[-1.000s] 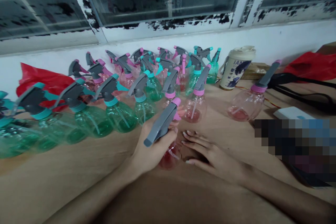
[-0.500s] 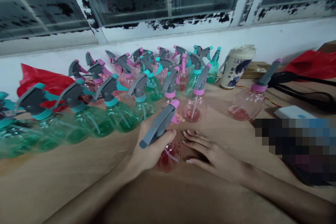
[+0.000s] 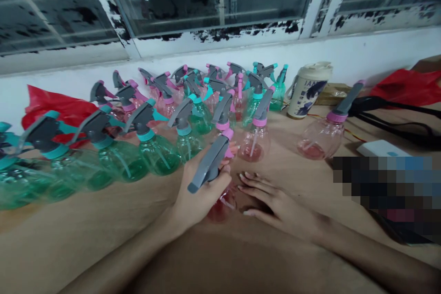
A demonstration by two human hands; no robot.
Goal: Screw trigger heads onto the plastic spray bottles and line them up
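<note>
My left hand [image 3: 200, 188] is wrapped round the neck of a pink spray bottle [image 3: 220, 206], just under its grey head with the pink nozzle. Reddish liquid and a pale dip tube show in the lower part of that bottle; its collar is hidden by my fingers. To the right of it, my right hand [image 3: 272, 197] lies on the table [image 3: 165, 257] with fingers stretched toward the bottle, holding nothing. Beyond my left hand stands another pink spray bottle [image 3: 255, 144], and a green spray bottle [image 3: 161, 158] is to its left.
Several green and pink spray bottles fill the left and back. A further pink spray bottle [image 3: 320, 140] stands at the right. Behind are a patterned cup [image 3: 306, 92], red plastic bags [image 3: 406, 87], a black strap [image 3: 409, 121] and a white box [image 3: 382, 148]. A blurred-out patch covers the right edge.
The held bottle's grey head has turned slightly, its rear end shifting a little right and up. My right hand stays about where it was.
</note>
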